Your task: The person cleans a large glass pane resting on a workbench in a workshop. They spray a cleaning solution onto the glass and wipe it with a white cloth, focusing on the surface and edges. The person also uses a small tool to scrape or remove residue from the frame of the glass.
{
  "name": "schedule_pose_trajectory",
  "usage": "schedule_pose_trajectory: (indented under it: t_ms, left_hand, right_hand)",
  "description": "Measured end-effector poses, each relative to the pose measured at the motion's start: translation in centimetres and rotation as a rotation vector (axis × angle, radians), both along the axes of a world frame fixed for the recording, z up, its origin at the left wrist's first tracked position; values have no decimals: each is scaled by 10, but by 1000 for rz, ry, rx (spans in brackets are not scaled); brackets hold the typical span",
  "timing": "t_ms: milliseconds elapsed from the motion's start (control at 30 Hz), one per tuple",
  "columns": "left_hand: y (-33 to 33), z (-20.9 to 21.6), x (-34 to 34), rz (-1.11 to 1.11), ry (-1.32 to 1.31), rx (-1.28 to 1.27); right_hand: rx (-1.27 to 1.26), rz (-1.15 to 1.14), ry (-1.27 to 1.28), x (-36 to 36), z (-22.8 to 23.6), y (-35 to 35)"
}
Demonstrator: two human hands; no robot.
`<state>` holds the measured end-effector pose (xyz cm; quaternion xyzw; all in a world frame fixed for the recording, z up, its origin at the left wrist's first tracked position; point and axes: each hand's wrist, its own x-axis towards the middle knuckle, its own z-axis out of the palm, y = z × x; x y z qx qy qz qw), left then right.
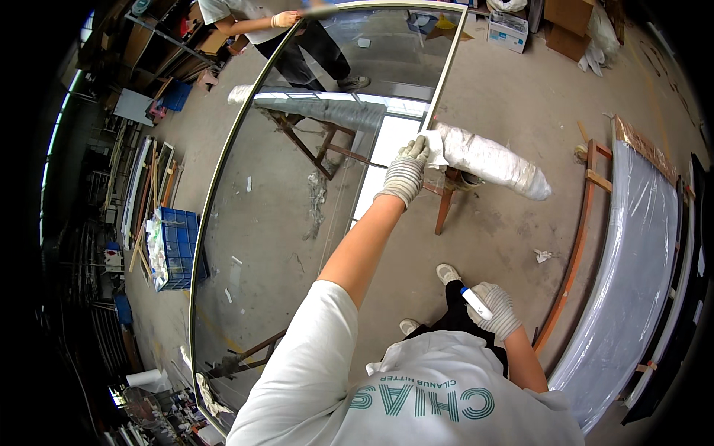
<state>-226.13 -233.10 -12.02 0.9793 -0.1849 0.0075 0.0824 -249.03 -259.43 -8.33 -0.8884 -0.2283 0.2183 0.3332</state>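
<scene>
A large glass panel (275, 215) in a thin light frame lies across padded trestles in front of me and to my left. My left hand (406, 172), in a grey-white ribbed glove, reaches to the panel's right edge. Its fingers press a white cloth (434, 151) against the frame there. Low on the right, near my body, my right hand (494, 308) is also gloved and closed around a white pen-shaped tool with a blue end (476, 303). That tool is clear of the panel; its exact kind cannot be made out.
A trestle end wrapped in white padding (494, 160) juts out right of the panel. Plastic-wrapped panels (621, 253) lean on a wooden rack (576, 253) at the right. Another person's gloved hand (286, 19) is at the far edge. A blue crate (178, 249) stands left.
</scene>
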Motion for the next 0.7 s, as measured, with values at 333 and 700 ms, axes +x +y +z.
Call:
schedule_pose_trajectory:
  t_ms: [333,700]
  left_hand:
    - [91,18,-354,105,150,-158]
    - [165,56,-872,696,362,68]
  right_hand:
    - [-83,269,-85,0,22,59]
    - [219,388,-194,-75,-9,135]
